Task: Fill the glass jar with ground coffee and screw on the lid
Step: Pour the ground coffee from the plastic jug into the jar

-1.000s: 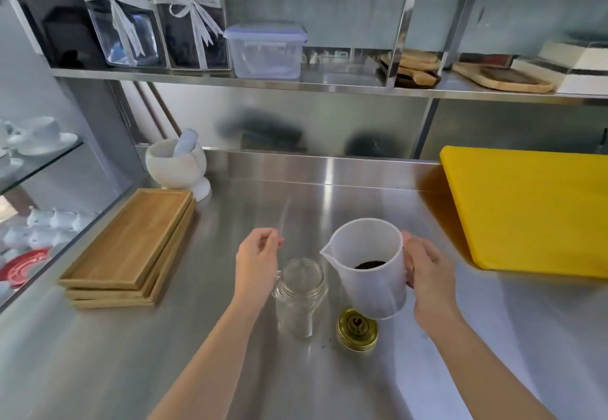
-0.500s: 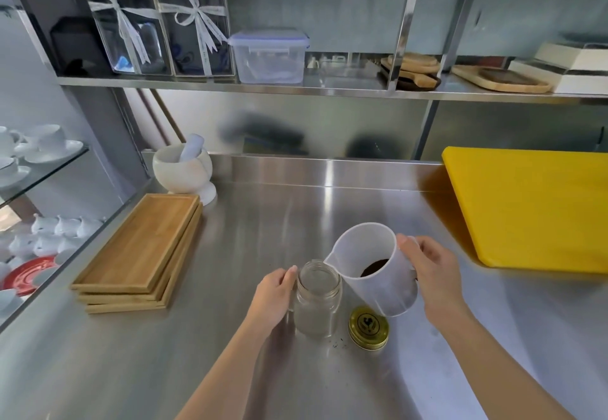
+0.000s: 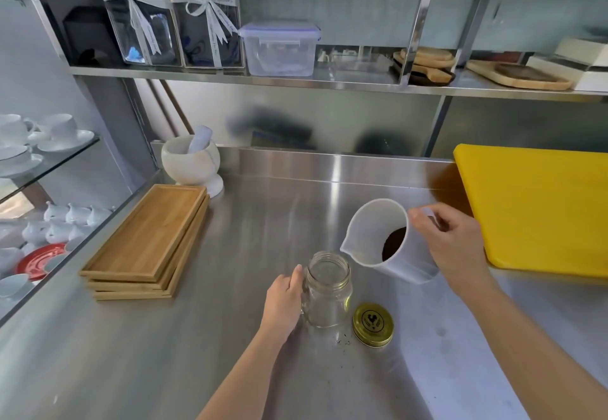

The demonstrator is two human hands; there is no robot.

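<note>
Tilting pitcher [image 3: 388,238] of coffee over held glass jar [image 3: 327,291]

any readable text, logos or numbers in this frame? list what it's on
Nothing can be quoted.
Gold lid: dark round emblem with a figure and a ring of lettering, too small to read.
White ribbons on the two clear gift boxes: printed script along them, too blurred to read.
Glass jar, white jug, yellow board: no markings visible.

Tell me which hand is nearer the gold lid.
Left. The left hand grips the jar just left of the lid, which lies on the counter. The right hand is farther, up and to the right, tilting the pitcher.
</note>
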